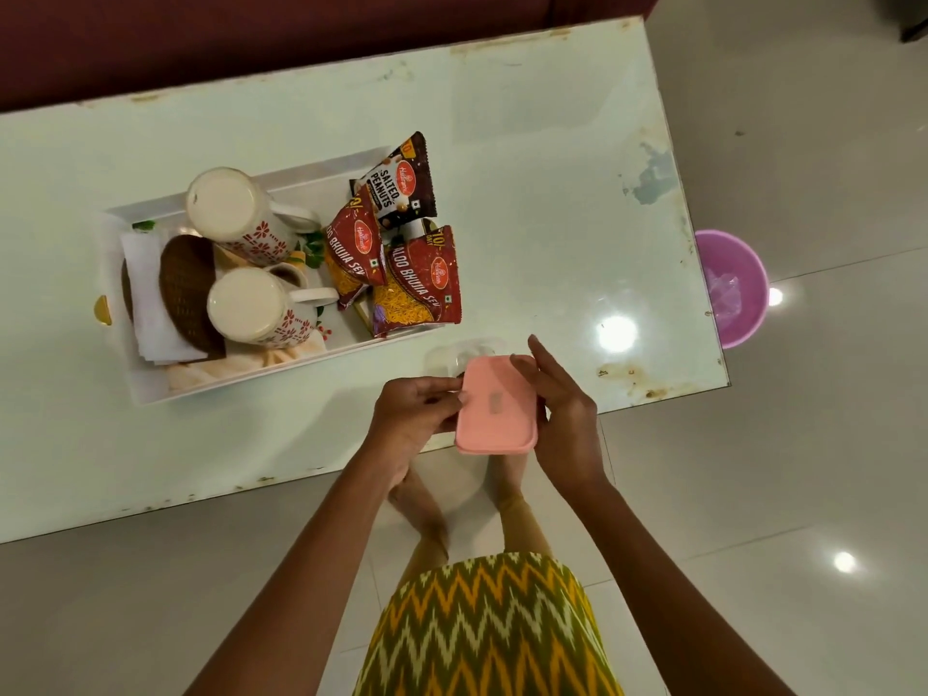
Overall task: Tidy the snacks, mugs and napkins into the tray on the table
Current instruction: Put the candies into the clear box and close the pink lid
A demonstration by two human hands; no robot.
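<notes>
A white tray [150, 394] sits on the glass table [527, 193]. Inside it stand two floral mugs, one at the back [236, 208] and one in front [256, 306], beside white napkins [150, 313] with brown woven coasters [188, 293] lying on them. Three snack packets lean at the tray's right end: salted peanuts [401, 180] and two aloo bhujia packets, the smaller one [351, 253] behind the larger [419, 283]. My left hand [412, 414] and my right hand [562, 409] hold a pink lidded box [494, 406] over the table's near edge. A clear container part [454, 356] shows just behind the box.
A purple bucket [738, 288] with a plastic liner stands on the floor past the table's right end. A dark red sofa [251, 37] runs along the far side. Tiled floor and my feet lie below the near edge.
</notes>
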